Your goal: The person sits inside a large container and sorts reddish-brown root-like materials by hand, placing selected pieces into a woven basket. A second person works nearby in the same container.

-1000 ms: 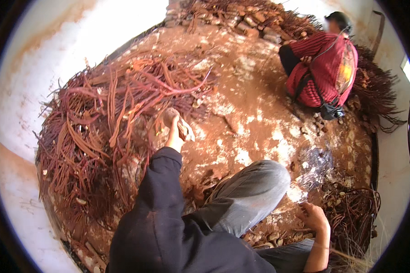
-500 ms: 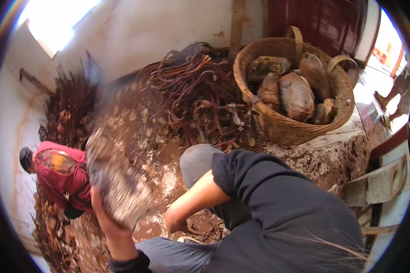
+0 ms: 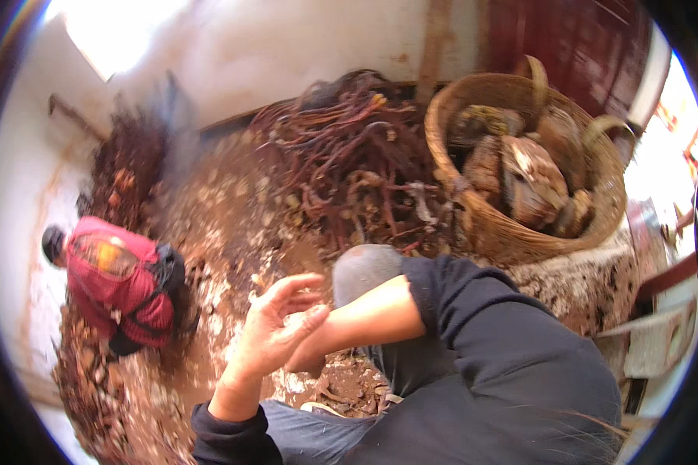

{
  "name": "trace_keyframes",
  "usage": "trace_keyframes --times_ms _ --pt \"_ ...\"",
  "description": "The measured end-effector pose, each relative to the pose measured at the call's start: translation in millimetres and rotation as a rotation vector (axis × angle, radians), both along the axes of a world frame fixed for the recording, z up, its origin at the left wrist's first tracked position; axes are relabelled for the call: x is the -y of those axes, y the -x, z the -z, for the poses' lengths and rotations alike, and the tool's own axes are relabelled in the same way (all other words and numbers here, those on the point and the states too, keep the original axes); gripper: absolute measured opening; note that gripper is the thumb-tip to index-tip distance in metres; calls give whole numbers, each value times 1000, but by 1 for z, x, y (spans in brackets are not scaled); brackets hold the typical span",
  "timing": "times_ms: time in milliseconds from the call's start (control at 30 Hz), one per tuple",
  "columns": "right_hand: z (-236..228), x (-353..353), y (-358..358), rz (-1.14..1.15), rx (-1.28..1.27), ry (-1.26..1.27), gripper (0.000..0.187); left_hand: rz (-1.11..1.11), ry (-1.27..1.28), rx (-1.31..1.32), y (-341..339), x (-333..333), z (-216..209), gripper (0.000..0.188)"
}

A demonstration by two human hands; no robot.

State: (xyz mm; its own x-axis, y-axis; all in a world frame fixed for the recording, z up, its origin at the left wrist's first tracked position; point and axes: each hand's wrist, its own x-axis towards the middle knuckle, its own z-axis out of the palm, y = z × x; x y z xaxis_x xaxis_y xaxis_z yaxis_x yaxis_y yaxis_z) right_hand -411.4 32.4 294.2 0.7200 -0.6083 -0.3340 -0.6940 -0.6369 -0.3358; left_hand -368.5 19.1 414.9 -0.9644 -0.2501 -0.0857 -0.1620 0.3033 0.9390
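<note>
My left hand (image 3: 275, 329) is raised in front of my knees, its fingers apart and nothing in it. Its thumb side overlaps my right wrist, and I cannot tell whether they touch. My right forearm comes in from the right below a black sleeve. At its end my right hand (image 3: 309, 361) hangs downward, partly behind the left one, with its fingers hidden. Beyond my right knee stands a round woven basket (image 3: 512, 246) with two loop handles. Several large brown, fibrous lumps (image 3: 533, 184) lie in it, one showing a pale face.
A tangled heap of reddish-brown roots or stems (image 3: 349, 155) lies beside the basket. Muddy debris (image 3: 240, 232) covers the floor. A person in a red top (image 3: 120, 271) crouches at the left. A dark bundle (image 3: 128, 159) leans by the wall. Hollow blocks (image 3: 659, 341) stand at the right.
The large fibrous lump is gone from my left hand, which has moved right and up toward my right wrist. A pale-faced lump now shows in the basket. The view has shifted slightly left.
</note>
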Motion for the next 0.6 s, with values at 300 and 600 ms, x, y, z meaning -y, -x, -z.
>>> trace_keyframes --times_ms 300,600 --pt "11 2 -19 -167 404 143 19 -277 -109 311 -97 53 128 37" --pt "77 7 -42 58 514 -1225 19 -77 46 98 -121 34 137 47"
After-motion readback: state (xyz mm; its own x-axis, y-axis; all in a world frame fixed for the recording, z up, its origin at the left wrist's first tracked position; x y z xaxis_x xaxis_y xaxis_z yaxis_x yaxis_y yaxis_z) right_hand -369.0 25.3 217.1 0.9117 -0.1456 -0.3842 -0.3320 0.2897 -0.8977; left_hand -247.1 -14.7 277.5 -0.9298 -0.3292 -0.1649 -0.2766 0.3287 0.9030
